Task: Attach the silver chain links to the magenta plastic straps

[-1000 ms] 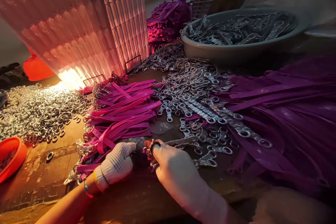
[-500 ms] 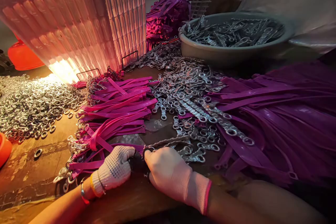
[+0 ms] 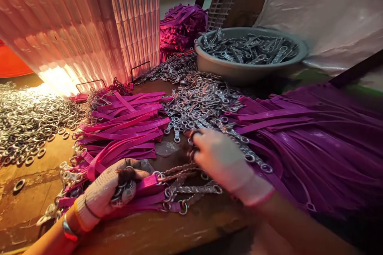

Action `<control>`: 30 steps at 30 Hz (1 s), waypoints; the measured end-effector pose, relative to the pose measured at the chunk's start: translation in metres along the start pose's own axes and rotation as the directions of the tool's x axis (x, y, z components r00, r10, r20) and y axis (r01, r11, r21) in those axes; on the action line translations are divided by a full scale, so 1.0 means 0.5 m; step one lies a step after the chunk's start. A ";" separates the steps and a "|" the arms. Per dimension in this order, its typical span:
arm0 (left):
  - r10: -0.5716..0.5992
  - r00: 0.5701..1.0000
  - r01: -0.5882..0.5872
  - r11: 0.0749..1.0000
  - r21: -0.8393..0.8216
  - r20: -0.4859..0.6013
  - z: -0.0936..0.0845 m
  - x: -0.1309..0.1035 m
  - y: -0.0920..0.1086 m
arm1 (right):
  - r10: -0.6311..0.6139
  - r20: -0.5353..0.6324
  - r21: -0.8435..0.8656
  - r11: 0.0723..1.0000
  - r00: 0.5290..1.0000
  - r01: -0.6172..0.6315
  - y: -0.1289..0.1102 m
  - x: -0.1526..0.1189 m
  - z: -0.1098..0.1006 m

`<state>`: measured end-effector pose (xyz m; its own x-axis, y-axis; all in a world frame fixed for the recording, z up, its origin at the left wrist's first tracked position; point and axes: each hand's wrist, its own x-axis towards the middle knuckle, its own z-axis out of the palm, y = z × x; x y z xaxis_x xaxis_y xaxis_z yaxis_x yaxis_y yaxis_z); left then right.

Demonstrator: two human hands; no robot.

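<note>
Right gloved hand (image 3: pixel 221 159): motion-blurred; fingertips smear into the silver metal chain links (image 3: pixel 206 107) at 11 o'clock, so its grip cannot be read. Left knit-gloved hand (image 3: pixel 104 191): palm side hidden; fingers partly covered by metal rings and the magenta plastic straps (image 3: pixel 125 127). Both forearms cut by the bottom edge. Orange plastic container (image 3: pixel 12 63) at 9 o'clock: cropped by the left edge. Purple strap heap (image 3: pixel 323 143) at 3 o'clock: runs off the right edge. Grey plastic basin (image 3: pixel 239 69): contents too small to tell apart.
</note>
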<state>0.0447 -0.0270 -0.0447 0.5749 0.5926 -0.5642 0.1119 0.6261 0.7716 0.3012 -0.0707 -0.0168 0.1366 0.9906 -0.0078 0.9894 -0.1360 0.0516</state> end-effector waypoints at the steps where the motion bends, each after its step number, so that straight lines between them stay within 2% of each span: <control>1: -0.026 1.000 0.026 0.998 -0.066 -0.006 0.002 0.003 0.002 | 0.076 -0.044 -0.071 0.994 0.996 -0.079 0.025 0.023 0.004; 4: -0.053 0.999 0.052 0.989 -0.141 0.000 0.012 0.010 0.002 | 0.186 -0.076 -0.184 0.963 0.980 -0.197 0.072 0.086 0.028; 7: -0.046 0.999 0.047 0.997 -0.063 0.025 0.017 0.012 -0.004 | 0.242 -0.045 -0.125 0.961 0.969 -0.246 0.081 0.117 0.051; 9: -0.038 0.998 0.042 0.997 -0.072 0.046 0.016 0.012 -0.009 | 0.259 -0.028 -0.050 0.964 0.966 -0.260 0.082 0.121 0.059; 12: -0.028 0.997 0.042 0.982 -0.184 0.077 0.010 0.010 -0.012 | 0.265 -0.038 0.036 0.964 0.964 -0.263 0.089 0.114 0.057; 15: -0.110 0.988 0.138 0.941 -0.310 0.106 0.004 0.008 -0.009 | 0.326 -0.118 0.105 0.943 0.938 -0.314 0.095 0.099 0.046; 17: -0.155 0.984 0.177 0.926 -0.334 0.093 0.004 0.007 -0.006 | 0.344 -0.184 0.160 0.935 0.921 -0.318 0.086 0.082 0.039; 19: -0.157 0.986 0.168 0.945 -0.280 0.058 0.008 0.004 -0.005 | 0.251 -0.226 0.250 0.949 0.941 -0.193 0.059 0.056 0.038; 21: -0.107 0.994 0.111 0.979 -0.173 0.034 0.014 -0.002 -0.005 | 0.075 -0.237 0.360 0.933 0.969 0.016 0.016 0.025 0.042; 24: 0.010 1.000 -0.011 0.998 0.055 0.021 0.024 -0.020 -0.002 | -0.146 -0.195 0.512 0.828 0.970 0.228 -0.058 -0.022 0.046; 27: 0.106 0.994 -0.103 0.957 0.270 0.002 0.030 -0.044 0.005 | -0.284 -0.176 0.645 0.690 0.942 0.329 -0.117 -0.056 0.035; 30: 0.166 0.986 -0.167 0.920 0.355 0.035 0.035 -0.059 0.010 | -0.342 -0.189 0.702 0.609 0.920 0.371 -0.149 -0.074 0.020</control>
<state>0.0423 -0.0503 -0.0188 0.6138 0.6698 -0.4178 0.2943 0.2969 0.9084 0.2228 -0.0975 -0.0304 -0.2226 0.9610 0.1641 0.6879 0.2741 -0.6721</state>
